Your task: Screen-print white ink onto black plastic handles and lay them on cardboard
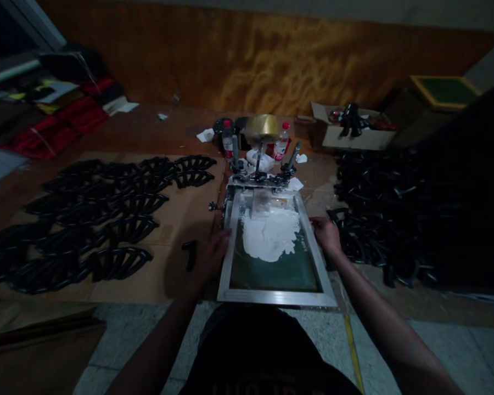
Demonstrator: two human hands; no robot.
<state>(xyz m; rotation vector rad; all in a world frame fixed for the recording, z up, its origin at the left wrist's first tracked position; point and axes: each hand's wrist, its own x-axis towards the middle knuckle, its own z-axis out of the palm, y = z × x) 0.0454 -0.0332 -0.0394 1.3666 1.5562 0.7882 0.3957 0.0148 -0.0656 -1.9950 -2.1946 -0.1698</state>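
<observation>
A broad brown tabletop (148, 131) runs under everything, backed by a wall panel of swirling-grained plywood (271, 60). At the right lies a loose, tangled heap of glossy black curved parts (395, 208). At the left the same kind of black pieces (99, 219) sit in neat overlapping rows, fan-like, on flat sheets of tan cardboard (177, 219). In the middle, near the front edge, is the screen frame (275, 298), a rectangle of brushed silvery metal rails around a taut dark-green mesh (280, 271). Its far end is pinned in a metal hinge clamp (259, 176). A thick, ragged-edged smear of white paste (269, 233) covers the upper half of the mesh. Behind it stand an open cardboard box (354, 137), a dull gold rounded object (262, 127) and a small clear bottle with a red cap (282, 140). The right grip (327, 237) is closed on the frame's right rail, fingers curled over the edge. The left grip (214, 255) lies against the left rail, in shadow, and I cannot tell whether it clasps the metal. Just left of it one short black piece (190, 253) lies alone on the cardboard.
</observation>
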